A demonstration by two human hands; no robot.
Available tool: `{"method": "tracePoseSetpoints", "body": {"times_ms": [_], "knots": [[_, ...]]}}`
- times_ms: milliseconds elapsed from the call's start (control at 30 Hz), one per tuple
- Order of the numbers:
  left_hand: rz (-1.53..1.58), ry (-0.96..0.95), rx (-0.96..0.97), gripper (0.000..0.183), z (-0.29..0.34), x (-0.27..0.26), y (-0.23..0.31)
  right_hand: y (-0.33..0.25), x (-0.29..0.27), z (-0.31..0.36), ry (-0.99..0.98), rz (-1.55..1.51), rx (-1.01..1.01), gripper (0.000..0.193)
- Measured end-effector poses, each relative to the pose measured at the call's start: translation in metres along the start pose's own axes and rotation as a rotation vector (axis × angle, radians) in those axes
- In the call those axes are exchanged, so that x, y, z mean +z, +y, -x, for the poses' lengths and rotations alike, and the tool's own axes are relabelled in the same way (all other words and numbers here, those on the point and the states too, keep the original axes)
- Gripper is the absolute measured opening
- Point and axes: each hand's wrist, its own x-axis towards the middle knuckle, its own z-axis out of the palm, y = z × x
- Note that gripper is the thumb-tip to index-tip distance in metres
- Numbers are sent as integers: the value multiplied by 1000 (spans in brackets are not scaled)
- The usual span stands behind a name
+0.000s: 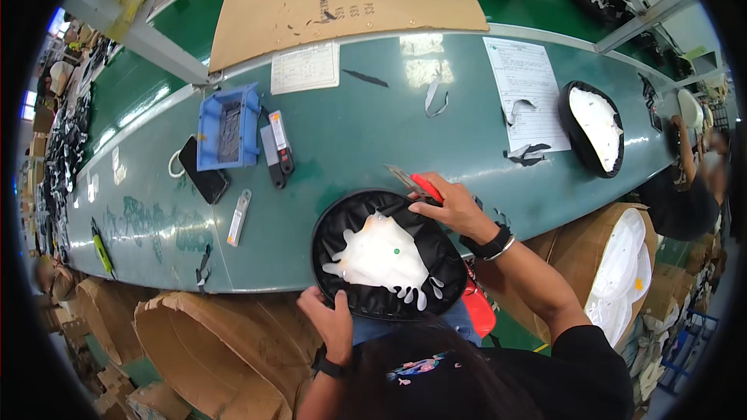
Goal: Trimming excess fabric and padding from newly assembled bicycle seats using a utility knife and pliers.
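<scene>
A black oval shell (366,305) with a wrinkled, shiny lining rests at the table's front edge, against my body. Inside it lies a white moulded piece (381,253) with finger-like tabs along its border and a small green dot. My left hand (331,320) grips the shell's near left rim, thumb on top. Above the far right rim, my right hand (451,206) is closed around a red-handled tool (426,187); its metal end points to the upper left. I cannot make out the tool's exact kind.
Left of the shell are a blue bin (227,128), a phone (204,171) and utility knives (278,148). A second black shell (593,128) with a white piece stands right, beside a paper sheet (529,70). Cardboard boxes (210,342) stand below; a person (692,179) sits far right.
</scene>
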Motion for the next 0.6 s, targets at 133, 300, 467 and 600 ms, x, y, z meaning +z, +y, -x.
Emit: {"method": "tracePoseSetpoints", "body": {"times_ms": [133, 300, 467, 600], "knots": [[-517, -43, 700, 24, 15, 28, 62, 2, 26, 8, -76, -56, -47, 48], [-563, -31, 725, 21, -7, 94, 41, -15, 32, 43, 72, 209, -120, 47], [-474, -221, 712, 25, -12, 86, 41, -54, 15, 110, -93, 827, 6, 59], [-473, -290, 725, 31, -14, 88, 41, -55, 23, 110, -175, 982, -73, 63]]}}
